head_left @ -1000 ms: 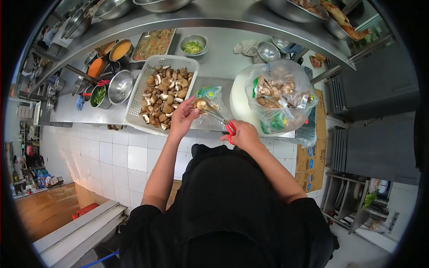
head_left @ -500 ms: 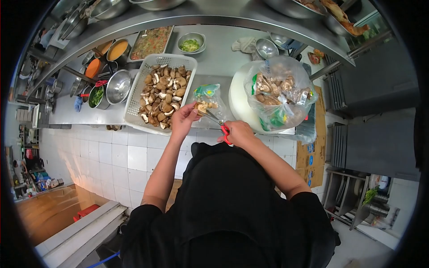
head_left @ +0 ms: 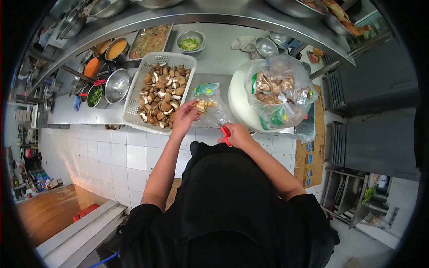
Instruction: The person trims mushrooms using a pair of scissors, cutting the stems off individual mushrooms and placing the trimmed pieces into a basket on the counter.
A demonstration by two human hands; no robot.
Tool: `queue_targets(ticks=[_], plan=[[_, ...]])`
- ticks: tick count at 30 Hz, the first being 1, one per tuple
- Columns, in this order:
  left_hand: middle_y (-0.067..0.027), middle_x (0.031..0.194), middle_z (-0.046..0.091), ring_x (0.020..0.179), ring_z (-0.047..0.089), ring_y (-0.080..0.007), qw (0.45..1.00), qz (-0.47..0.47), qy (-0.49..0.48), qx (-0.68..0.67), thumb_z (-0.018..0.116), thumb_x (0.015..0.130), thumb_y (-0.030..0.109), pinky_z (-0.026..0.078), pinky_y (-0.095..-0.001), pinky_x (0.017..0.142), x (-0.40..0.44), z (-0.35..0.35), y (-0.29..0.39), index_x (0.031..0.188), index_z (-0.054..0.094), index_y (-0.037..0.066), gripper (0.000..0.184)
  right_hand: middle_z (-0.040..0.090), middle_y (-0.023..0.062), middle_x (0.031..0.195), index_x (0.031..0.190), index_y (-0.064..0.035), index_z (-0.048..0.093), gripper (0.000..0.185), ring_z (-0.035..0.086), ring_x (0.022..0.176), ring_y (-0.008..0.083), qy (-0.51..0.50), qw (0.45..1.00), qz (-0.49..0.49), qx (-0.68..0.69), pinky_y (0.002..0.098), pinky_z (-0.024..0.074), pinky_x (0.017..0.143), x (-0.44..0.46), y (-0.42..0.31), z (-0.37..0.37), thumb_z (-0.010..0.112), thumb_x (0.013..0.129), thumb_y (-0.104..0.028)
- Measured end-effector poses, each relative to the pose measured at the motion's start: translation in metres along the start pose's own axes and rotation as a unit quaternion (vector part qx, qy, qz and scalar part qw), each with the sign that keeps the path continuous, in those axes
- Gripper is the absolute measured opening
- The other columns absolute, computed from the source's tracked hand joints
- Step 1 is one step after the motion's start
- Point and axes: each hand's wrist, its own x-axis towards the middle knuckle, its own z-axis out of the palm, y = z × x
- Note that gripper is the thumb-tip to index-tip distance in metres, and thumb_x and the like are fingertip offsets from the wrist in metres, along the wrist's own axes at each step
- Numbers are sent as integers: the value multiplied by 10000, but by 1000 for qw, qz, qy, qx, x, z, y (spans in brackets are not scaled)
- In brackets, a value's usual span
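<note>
My left hand (head_left: 184,118) pinches a shiitake mushroom (head_left: 199,107) between thumb and fingers, beside the right rim of a white perforated basket (head_left: 129,109). Inside the basket lies a heap of brown mushrooms (head_left: 166,94), some with pale cut faces. Red-handled scissors (head_left: 226,135) are gripped in my right hand (head_left: 239,136), their blades pointing up and left toward the mushroom. Whether the blades touch it, I cannot tell. Behind them, pale stem pieces (head_left: 211,104) rest on a clear plastic bag (head_left: 208,89) with green print.
To the right, a clear bag of mushrooms (head_left: 279,89) sits on a round white surface (head_left: 239,96). Steel bowls (head_left: 118,86), sauce pots (head_left: 117,49) and a tray of chopped food (head_left: 150,42) stand left and behind. A steel shelf (head_left: 214,18) spans overhead.
The scissors' blades have dropped slightly away from the mushroom. In my left hand the mushroom has turned a little, showing more pale flesh. My right hand has barely moved.
</note>
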Motion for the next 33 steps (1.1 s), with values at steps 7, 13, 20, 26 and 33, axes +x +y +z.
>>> queue_targets(ticks=[7, 13, 20, 26, 33], plan=[[-59, 1066, 683, 861, 654, -120, 999, -31, 21, -15, 643, 1008, 179, 579, -282, 784, 3, -9, 13, 1369, 601, -2, 407, 664, 163, 773, 877, -41, 625, 593, 651, 773, 401, 58, 998, 1, 5, 485, 486, 681, -11, -1, -9, 911, 673, -518], [-63, 993, 704, 835, 673, -125, 1000, -21, 5, 3, 647, 1009, 189, 578, -270, 783, -1, 1, 11, 1334, 628, -30, 392, 671, 152, 780, 873, -36, 630, 586, 659, 790, 394, 38, 998, 3, -40, 481, 494, 683, -1, -4, -11, 899, 686, -522], [-130, 928, 722, 734, 701, -162, 993, -111, 40, 0, 649, 970, 130, 602, -279, 666, 12, -4, -14, 1214, 665, -90, 329, 658, 145, 689, 844, -27, 642, 550, 672, 658, 324, 0, 997, -22, -74, 430, 500, 592, 21, 9, 16, 912, 703, -484], [-149, 985, 721, 775, 700, -166, 994, -91, 42, 43, 647, 962, 121, 603, -283, 704, 13, 2, -18, 1279, 626, -77, 375, 637, 30, 684, 972, -6, 696, 406, 608, 534, 88, -108, 942, 96, 303, 273, 460, 469, 17, 36, 43, 890, 816, -327], [-112, 1055, 686, 905, 660, -142, 998, 39, 50, -23, 669, 940, 57, 558, -282, 802, 9, -5, 16, 1313, 587, -60, 400, 699, 52, 880, 1188, 52, 646, 561, 667, 721, 113, -163, 909, 85, 373, 258, 542, 615, 5, 32, 21, 839, 864, -364]])
